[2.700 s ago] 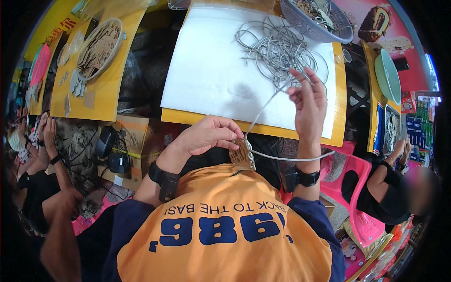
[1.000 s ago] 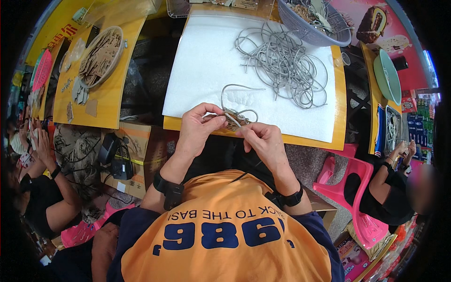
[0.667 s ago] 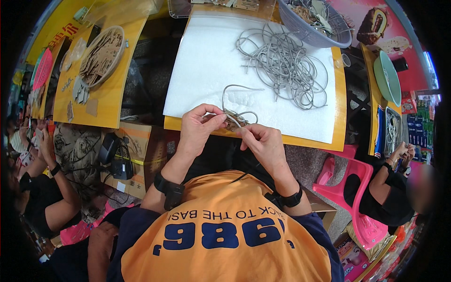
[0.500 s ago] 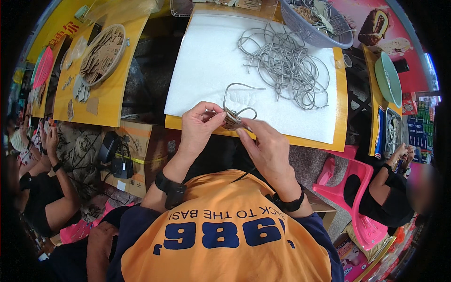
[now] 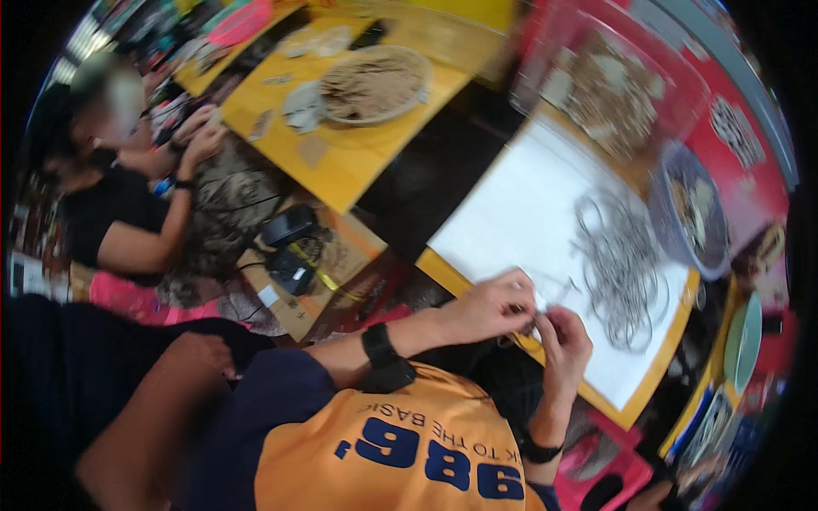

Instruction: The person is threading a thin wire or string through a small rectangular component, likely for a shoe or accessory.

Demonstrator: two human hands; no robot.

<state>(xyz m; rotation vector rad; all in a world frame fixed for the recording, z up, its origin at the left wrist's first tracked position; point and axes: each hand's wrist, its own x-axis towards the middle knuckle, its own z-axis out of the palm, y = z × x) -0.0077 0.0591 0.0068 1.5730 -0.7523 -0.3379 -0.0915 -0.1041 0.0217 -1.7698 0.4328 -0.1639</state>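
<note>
Over the near edge of the white sheet [image 5: 503,204], my left hand [image 5: 487,308] and my right hand [image 5: 566,342] meet fingertip to fingertip. Both are closed in a pinch on a thin grey cord [image 5: 564,295], whose free end pokes out above the fingers. Motion blur and the fingers hide the rest of what they pinch. Just beyond my right hand, a loose tangle of grey cords [image 5: 620,272] lies on the sheet.
A clear bin [image 5: 694,98] of brown and pale pieces stands at the far end. Right of the tangle is a purple basket [image 5: 669,226]. A round tray [image 5: 423,81] sits on the yellow table [image 5: 345,175] at left. One co-worker [image 5: 119,204] sits left.
The view has swung left, so the table now appears further right and tilted. My hands have drawn closer together. The long cord loop seen above them earlier no longer shows clearly.
</note>
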